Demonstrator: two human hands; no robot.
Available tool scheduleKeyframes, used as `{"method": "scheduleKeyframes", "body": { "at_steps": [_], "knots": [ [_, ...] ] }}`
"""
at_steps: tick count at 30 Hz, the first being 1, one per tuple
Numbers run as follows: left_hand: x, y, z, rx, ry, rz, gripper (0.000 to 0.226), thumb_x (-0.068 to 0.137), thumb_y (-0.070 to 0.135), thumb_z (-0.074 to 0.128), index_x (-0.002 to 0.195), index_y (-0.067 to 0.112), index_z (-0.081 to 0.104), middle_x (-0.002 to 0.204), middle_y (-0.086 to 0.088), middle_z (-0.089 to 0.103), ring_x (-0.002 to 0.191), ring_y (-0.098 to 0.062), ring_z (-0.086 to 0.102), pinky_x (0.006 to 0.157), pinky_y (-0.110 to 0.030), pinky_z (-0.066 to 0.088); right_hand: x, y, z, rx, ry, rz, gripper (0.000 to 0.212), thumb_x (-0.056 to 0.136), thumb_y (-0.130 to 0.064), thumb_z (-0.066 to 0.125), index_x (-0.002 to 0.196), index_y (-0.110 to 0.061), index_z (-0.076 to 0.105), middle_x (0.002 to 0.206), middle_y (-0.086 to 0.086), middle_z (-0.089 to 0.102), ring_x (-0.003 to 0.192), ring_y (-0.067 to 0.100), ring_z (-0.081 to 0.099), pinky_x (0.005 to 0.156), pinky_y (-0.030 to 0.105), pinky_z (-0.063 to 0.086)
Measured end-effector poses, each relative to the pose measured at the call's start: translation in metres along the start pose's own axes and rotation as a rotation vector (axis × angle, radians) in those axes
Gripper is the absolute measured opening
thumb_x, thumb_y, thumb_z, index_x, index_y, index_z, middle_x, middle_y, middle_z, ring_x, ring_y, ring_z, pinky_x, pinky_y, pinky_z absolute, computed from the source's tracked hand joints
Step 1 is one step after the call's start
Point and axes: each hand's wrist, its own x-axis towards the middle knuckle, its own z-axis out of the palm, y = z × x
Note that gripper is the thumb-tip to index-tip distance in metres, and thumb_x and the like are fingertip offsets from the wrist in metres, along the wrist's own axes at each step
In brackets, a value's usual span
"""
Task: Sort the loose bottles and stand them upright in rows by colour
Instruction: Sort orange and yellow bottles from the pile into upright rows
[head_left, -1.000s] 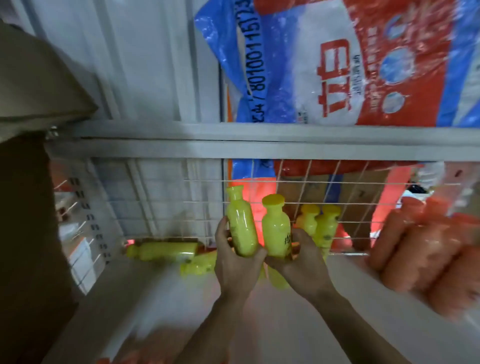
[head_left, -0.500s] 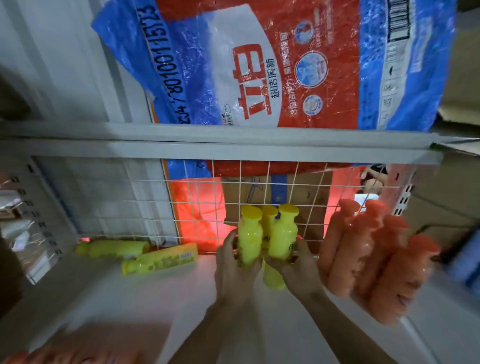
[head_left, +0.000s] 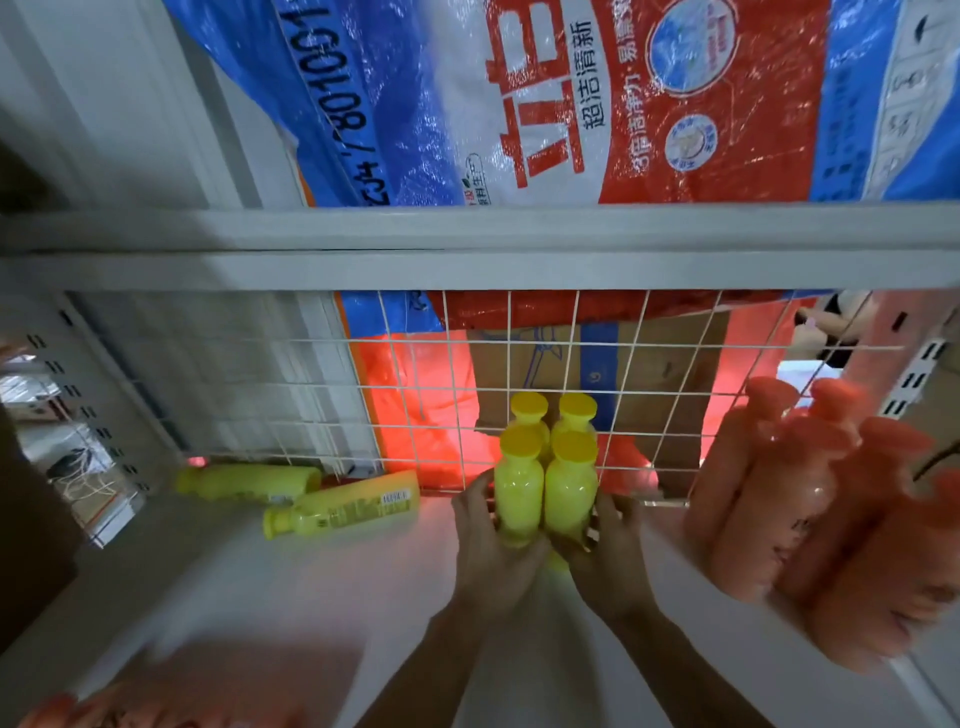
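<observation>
Several yellow bottles stand upright in two short rows against the wire mesh at the back of the white shelf. My left hand grips the front left yellow bottle near its base. My right hand grips the front right yellow bottle the same way. Two more upright yellow bottles stand right behind them. Two yellow bottles lie on their sides at the back left, one against the mesh and one in front of it. Several orange bottles stand in a cluster on the right.
A wire mesh panel closes the back of the shelf, with a cardboard box and red bags behind it. A shelf beam runs overhead under a large red and blue bag. More orange shapes blur at the bottom left.
Both hands have carried their two yellow bottles back to the pair by the mesh and lowered them to the shelf. The view has shifted, so the orange bottles sit further right.
</observation>
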Motion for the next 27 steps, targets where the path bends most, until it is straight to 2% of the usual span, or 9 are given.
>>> {"method": "scheduleKeyframes", "body": {
  "at_steps": [3, 7, 9, 12, 15, 18, 21, 23, 27],
  "knots": [
    [0.008, 0.007, 0.002, -0.076, -0.052, -0.029, 0.080, 0.050, 0.044, 0.092, 0.112, 0.054, 0.043, 0.117, 0.017, 0.057, 0.110, -0.007, 0.060, 0.090, -0.040, 0.054, 0.005, 0.006, -0.007, 0.011, -0.061, 0.005, 0.055, 0.069, -0.015, 0.071, 0.116, -0.032, 0.049, 0.119, -0.004, 0.055, 0.103, 0.020, 0.062, 0.084, 0.046, 0.055],
    [0.011, 0.009, 0.000, -0.092, -0.110, -0.131, 0.081, 0.041, 0.033, 0.094, 0.103, 0.047, 0.043, 0.102, 0.016, 0.065, 0.095, -0.007, 0.066, 0.081, -0.043, 0.058, 0.008, 0.008, -0.010, 0.041, -0.128, 0.006, 0.061, 0.067, -0.002, 0.075, 0.109, -0.030, 0.042, 0.105, -0.007, 0.060, 0.101, 0.018, 0.063, 0.070, 0.020, 0.053],
    [0.008, 0.010, -0.003, -0.076, -0.113, -0.145, 0.077, 0.045, 0.028, 0.093, 0.103, 0.043, 0.043, 0.098, 0.017, 0.066, 0.090, -0.004, 0.067, 0.079, -0.040, 0.058, 0.004, 0.002, -0.006, 0.000, -0.139, -0.036, 0.057, 0.063, -0.006, 0.074, 0.107, -0.023, 0.042, 0.097, -0.002, 0.058, 0.094, 0.017, 0.065, 0.061, 0.023, 0.055],
    [0.004, 0.007, -0.013, -0.105, -0.101, -0.080, 0.070, 0.051, 0.022, 0.094, 0.108, 0.033, 0.053, 0.100, 0.011, 0.067, 0.093, -0.005, 0.066, 0.077, -0.030, 0.057, 0.004, -0.001, -0.003, 0.050, -0.124, 0.006, 0.071, 0.046, -0.029, 0.082, 0.108, -0.029, 0.048, 0.111, 0.002, 0.048, 0.101, 0.022, 0.056, 0.081, 0.034, 0.053],
    [0.003, 0.007, -0.023, -0.030, -0.138, -0.031, 0.073, 0.053, 0.043, 0.087, 0.118, 0.034, 0.054, 0.119, 0.004, 0.049, 0.112, -0.007, 0.051, 0.094, -0.022, 0.047, 0.007, -0.002, -0.012, 0.100, -0.111, -0.013, 0.059, 0.062, 0.000, 0.084, 0.102, -0.030, 0.052, 0.101, -0.006, 0.058, 0.090, 0.008, 0.059, 0.075, 0.013, 0.048],
    [-0.001, 0.007, -0.025, -0.058, -0.220, 0.008, 0.084, 0.056, 0.041, 0.082, 0.132, 0.035, 0.043, 0.121, 0.011, 0.058, 0.112, -0.002, 0.056, 0.094, -0.023, 0.049, 0.009, 0.001, -0.018, 0.124, -0.175, -0.005, 0.068, 0.068, 0.013, 0.072, 0.111, -0.030, 0.043, 0.103, -0.004, 0.059, 0.094, 0.013, 0.058, 0.081, 0.024, 0.050],
    [-0.006, 0.013, -0.018, -0.093, -0.198, -0.021, 0.078, 0.052, 0.040, 0.086, 0.120, 0.031, 0.049, 0.104, 0.020, 0.067, 0.099, 0.000, 0.064, 0.082, -0.025, 0.055, 0.003, -0.009, -0.014, 0.083, -0.160, 0.013, 0.068, 0.052, -0.019, 0.080, 0.112, -0.025, 0.049, 0.112, 0.006, 0.053, 0.102, 0.023, 0.055, 0.086, 0.038, 0.052],
    [-0.005, 0.015, -0.013, -0.096, -0.128, -0.048, 0.070, 0.049, 0.045, 0.087, 0.110, 0.029, 0.056, 0.100, 0.015, 0.069, 0.095, -0.001, 0.065, 0.082, -0.030, 0.056, 0.003, -0.010, -0.014, 0.083, -0.114, 0.021, 0.069, 0.046, -0.032, 0.081, 0.109, -0.029, 0.053, 0.110, 0.003, 0.055, 0.101, 0.024, 0.056, 0.086, 0.042, 0.051],
    [-0.009, 0.014, -0.016, -0.088, -0.195, -0.027, 0.059, 0.067, 0.016, 0.085, 0.113, 0.031, 0.051, 0.102, 0.014, 0.063, 0.091, 0.012, 0.060, 0.072, -0.012, 0.049, 0.005, -0.007, -0.025, 0.146, -0.145, 0.061, 0.068, 0.057, -0.006, 0.076, 0.112, -0.028, 0.044, 0.104, 0.000, 0.061, 0.106, 0.027, 0.058, 0.091, 0.041, 0.048]
  ]
}}
